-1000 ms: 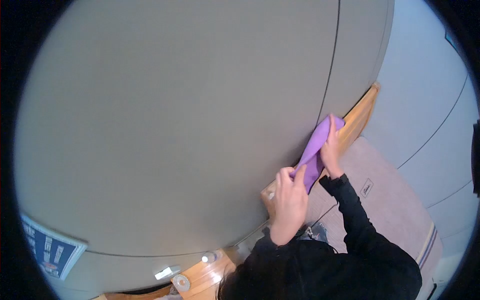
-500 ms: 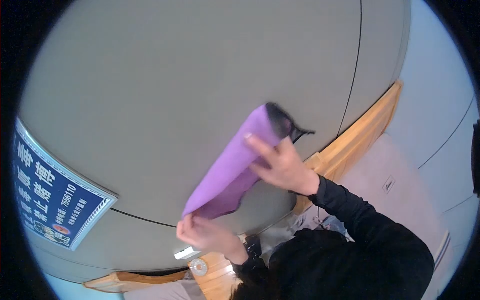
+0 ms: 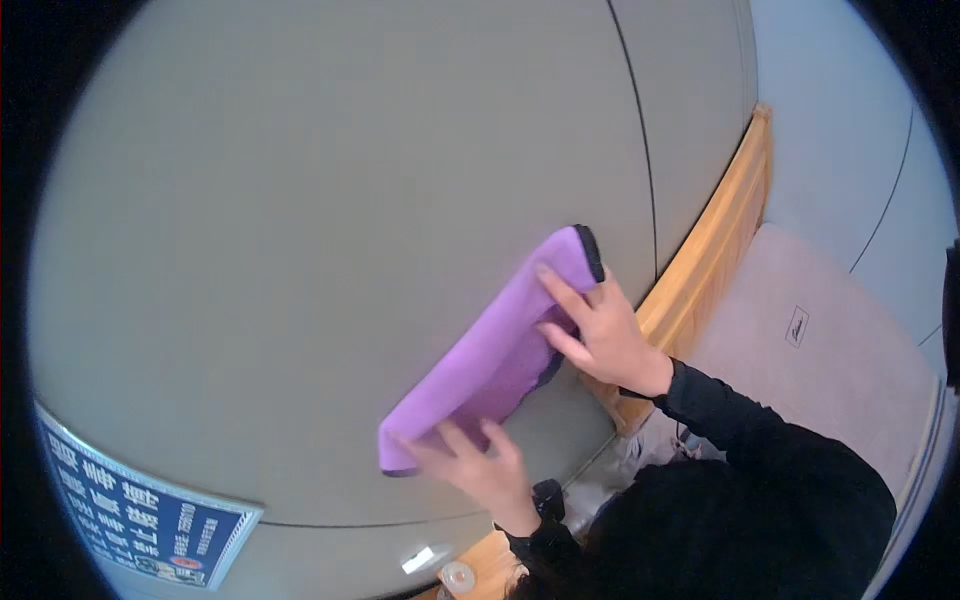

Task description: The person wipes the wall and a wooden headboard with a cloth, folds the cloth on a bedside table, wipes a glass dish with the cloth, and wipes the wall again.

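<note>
A purple cloth with black edging lies folded lengthwise and slantwise on a grey surface. My right hand is at its upper right end, the index finger over the fold and the thumb at the inner side, with cloth between them. At the lower left end, my left hand has its fingers apart, touching the cloth near its corner; motion blurs the fingertips. Both forearms wear black sleeves.
Dark seams cross the grey surface. A blue sign with white characters is at lower left. To the right are a wooden rail and a pale pink cushion. A small round clear object sits at the bottom.
The cloth's upper right end now looks flatter and its dangling black edge is tucked in. My left hand has gone from pinching the lower corner to spread fingers. The camera view has shifted.
</note>
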The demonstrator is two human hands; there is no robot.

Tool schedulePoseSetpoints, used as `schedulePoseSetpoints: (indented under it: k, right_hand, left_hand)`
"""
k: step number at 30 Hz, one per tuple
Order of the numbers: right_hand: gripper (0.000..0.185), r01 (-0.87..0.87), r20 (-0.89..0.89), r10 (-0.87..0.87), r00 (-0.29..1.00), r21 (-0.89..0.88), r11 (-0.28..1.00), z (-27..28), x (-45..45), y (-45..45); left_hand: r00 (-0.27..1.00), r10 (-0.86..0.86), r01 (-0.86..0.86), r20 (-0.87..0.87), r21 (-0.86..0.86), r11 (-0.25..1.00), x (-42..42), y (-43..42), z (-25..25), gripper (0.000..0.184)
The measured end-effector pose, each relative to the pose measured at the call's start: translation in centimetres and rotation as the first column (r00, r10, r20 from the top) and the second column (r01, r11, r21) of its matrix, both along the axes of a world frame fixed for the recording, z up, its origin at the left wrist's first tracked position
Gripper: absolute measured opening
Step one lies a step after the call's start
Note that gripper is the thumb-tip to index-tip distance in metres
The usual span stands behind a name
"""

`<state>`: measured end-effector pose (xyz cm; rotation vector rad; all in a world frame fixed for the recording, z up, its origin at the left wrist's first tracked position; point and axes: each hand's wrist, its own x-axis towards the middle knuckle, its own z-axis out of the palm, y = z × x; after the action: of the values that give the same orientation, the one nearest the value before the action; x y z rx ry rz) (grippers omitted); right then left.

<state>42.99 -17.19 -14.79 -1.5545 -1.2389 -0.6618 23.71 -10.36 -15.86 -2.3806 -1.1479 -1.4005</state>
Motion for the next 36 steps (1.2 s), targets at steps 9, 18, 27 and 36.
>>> schedulePoseSetpoints:
  k: [9,18,27,36]
  right_hand:
    - [0.072,0.012,-0.493,-0.125,0.861,-0.227,0.974,-3.8,11.0,-6.7]
    - [0.081,0.074,-0.487,-0.133,0.863,-0.138,0.988,-6.6,11.4,-5.8]
    - [0.082,-0.089,-0.273,0.092,0.958,0.024,0.996,-1.3,1.6,-0.8]
    - [0.067,-0.311,0.176,0.328,0.928,-0.114,0.943,-2.9,-12.1,6.1]
  left_hand:
    - [0.805,-0.397,0.391,-0.440,-0.109,0.914,12.7,-2.9,0.3,0.054]
    - [0.807,-0.460,0.458,-0.370,-0.100,0.883,14.4,-3.1,0.7,0.047]
    - [0.990,0.034,-0.030,-0.137,0.032,0.999,3.1,-0.1,0.3,0.044]
    - [0.942,0.314,-0.287,0.121,-0.199,0.937,-12.0,4.2,-5.8,0.063]
